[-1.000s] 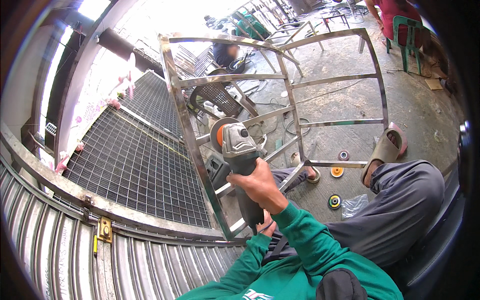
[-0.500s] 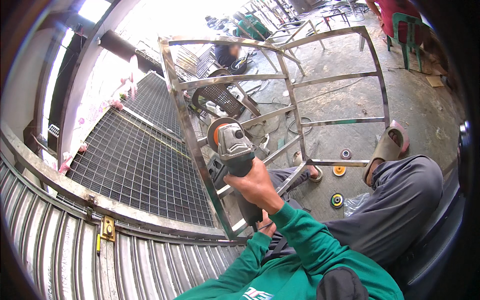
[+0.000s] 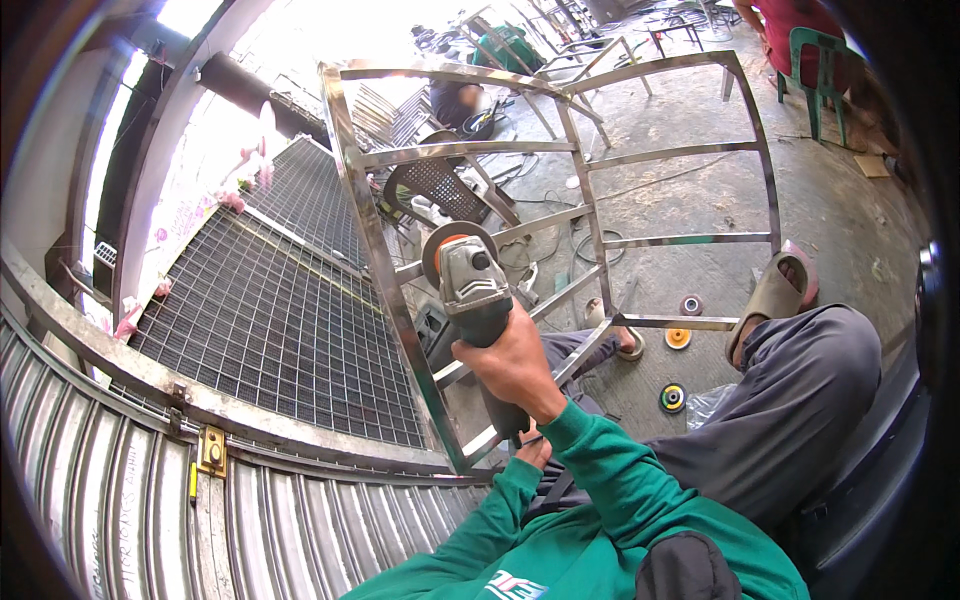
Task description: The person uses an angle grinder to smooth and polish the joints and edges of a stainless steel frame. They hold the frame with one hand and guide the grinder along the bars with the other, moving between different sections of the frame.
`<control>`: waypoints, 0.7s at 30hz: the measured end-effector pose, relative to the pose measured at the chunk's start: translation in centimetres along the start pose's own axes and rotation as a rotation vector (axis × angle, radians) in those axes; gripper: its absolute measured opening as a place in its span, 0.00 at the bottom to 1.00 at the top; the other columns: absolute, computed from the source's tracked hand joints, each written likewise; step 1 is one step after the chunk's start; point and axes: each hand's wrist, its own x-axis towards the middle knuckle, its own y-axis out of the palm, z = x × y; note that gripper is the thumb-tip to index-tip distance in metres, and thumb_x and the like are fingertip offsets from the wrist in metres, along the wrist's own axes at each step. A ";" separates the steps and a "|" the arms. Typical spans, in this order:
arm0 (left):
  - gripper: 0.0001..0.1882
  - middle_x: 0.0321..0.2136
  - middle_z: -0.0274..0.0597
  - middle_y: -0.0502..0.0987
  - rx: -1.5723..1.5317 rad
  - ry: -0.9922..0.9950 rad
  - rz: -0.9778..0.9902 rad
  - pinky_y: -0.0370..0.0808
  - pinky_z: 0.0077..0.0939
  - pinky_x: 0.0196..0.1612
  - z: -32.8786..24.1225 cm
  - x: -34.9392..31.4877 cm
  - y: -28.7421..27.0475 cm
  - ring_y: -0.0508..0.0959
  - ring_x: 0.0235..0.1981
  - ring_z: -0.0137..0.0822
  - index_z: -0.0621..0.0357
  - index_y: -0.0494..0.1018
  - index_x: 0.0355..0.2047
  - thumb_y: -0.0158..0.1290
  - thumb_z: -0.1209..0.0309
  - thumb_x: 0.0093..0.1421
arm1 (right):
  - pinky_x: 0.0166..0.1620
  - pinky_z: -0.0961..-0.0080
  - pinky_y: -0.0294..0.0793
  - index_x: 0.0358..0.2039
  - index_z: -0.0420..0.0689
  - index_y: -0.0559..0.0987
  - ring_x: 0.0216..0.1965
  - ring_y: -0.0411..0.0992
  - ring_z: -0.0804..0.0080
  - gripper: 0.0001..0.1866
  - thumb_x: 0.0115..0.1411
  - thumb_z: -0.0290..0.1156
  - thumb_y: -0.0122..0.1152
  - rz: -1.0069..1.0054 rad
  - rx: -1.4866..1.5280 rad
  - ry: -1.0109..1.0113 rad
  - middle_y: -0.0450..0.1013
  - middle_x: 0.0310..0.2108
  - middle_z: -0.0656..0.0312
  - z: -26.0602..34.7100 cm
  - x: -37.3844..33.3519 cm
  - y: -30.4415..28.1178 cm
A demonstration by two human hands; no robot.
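Note:
My right hand (image 3: 515, 360) is wrapped round the body of a grey and black angle grinder (image 3: 475, 280), which points up and away from me. At its head is a round disc (image 3: 436, 258) with an orange-red face, close to the left upright of a shiny metal frame (image 3: 375, 245); whether they touch I cannot tell. My left hand (image 3: 536, 452) is at the grinder's tail end, its fingers curled and partly hidden. The frame, made of bent uprights and crossbars, stands tilted before me, between my legs.
A yellow disc (image 3: 678, 339), a grey disc (image 3: 691, 304) and a green-rimmed disc (image 3: 673, 397) lie on the floor by a clear plastic bag (image 3: 708, 408). Wire mesh panel (image 3: 290, 300) at left; brown plastic chair (image 3: 440, 190) behind the frame. People work farther back, one beside a green chair (image 3: 818, 80).
The grinder and my right hand have shifted slightly to the right, and the disc has moved a little away from the frame's left upright. My left hand remains at the tail end.

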 end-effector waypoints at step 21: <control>0.26 0.63 0.46 0.73 -0.874 0.072 -0.258 0.74 0.42 0.64 -0.4 1.5 0.9 0.74 0.62 0.42 0.57 0.63 0.69 0.54 0.66 0.74 | 0.45 0.57 0.81 0.47 0.37 0.75 0.40 0.83 0.47 0.29 0.47 0.36 0.75 -0.018 -0.089 -0.028 0.82 0.38 0.46 0.9 0.1 -0.3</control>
